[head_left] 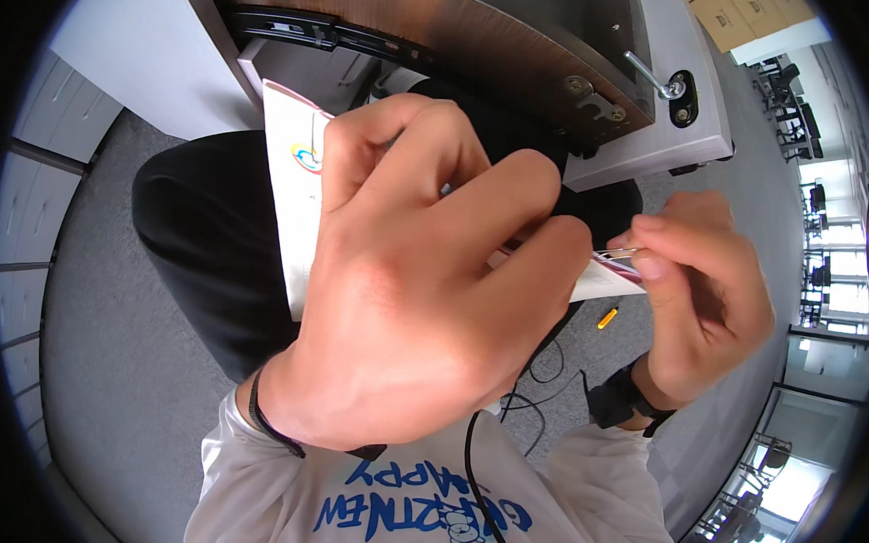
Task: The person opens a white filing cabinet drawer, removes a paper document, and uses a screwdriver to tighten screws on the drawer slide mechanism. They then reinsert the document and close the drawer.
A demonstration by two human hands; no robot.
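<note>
A white booklet or stack of folded sheets (294, 219) with a small coloured mark stands over my lap, largely covered by my hand. My left hand (387, 283) is closed on it, fingers bent over the paper; its fingertips are hidden. At the booklet's right corner, my right hand (708, 281) pinches a thin metal wire piece that looks like a paper clip (618, 254) between thumb and forefinger. The clip reaches to the paper's edge; whether it grips the sheets I cannot tell.
Just ahead is a brown wooden panel (522, 39) with a black slide rail (292, 29) and a metal latch (596, 98). A white panel with a bolt (672, 89) adjoins it. On the floor lie a small yellow object (607, 318) and dark cables (540, 402). Cabinets line the left.
</note>
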